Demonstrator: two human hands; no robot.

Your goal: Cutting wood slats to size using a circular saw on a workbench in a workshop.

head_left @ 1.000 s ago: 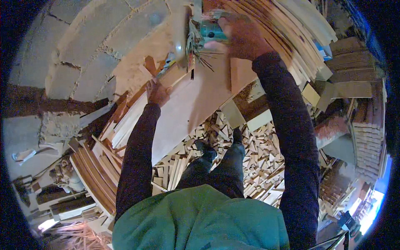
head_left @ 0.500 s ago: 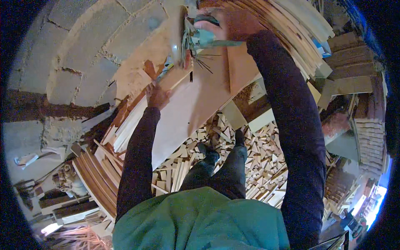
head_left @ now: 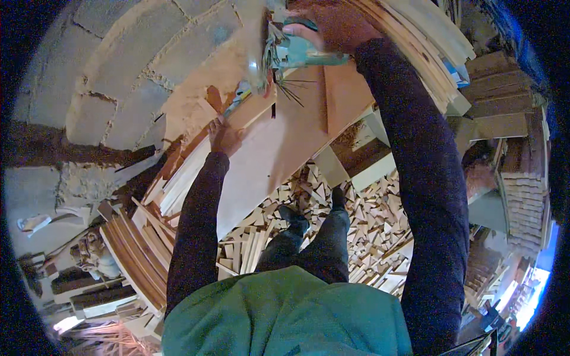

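So the right hand (head_left: 335, 26) is way up at 12 o'clock in the head view, fingers wrapped tight around a teal power tool (head_left: 303, 50) — looks like a handheld circular saw, with its round blade guard (head_left: 261, 56) on the left side of the body. The saw sits on a big pale wooden board (head_left: 273, 148) that runs diagonally from about 7 o'clock up toward 12. There are dark thin lines fanning out just below the saw, at roughly 6 o'clock from it; can't tell whether they're scratches, cords or shadow.

The left hand (head_left: 224, 135) is lower, at about 10 o'clock from picture centre, pressed down on the left edge of that same board where a narrower strip (head_left: 249, 113) lies along it. Fingers look curled over the edge, gripping the wood rather than lying flat, though it's a bit blurry.

To the left of the board, around 8 o'clock, there's a stack of thin planks (head_left: 139, 249) lying on edge. Under and right of the board, from 6 to 4 o'clock, the floor is covered in a heap of small triangular offcuts (head_left: 380, 231), and the person's dark shoes (head_left: 294, 213) stand right in them. Up at 1–2 o'clock another pile of long boards (head_left: 427, 41) leans. A rough block wall (head_left: 119, 59) fills 10–11 o'clock.
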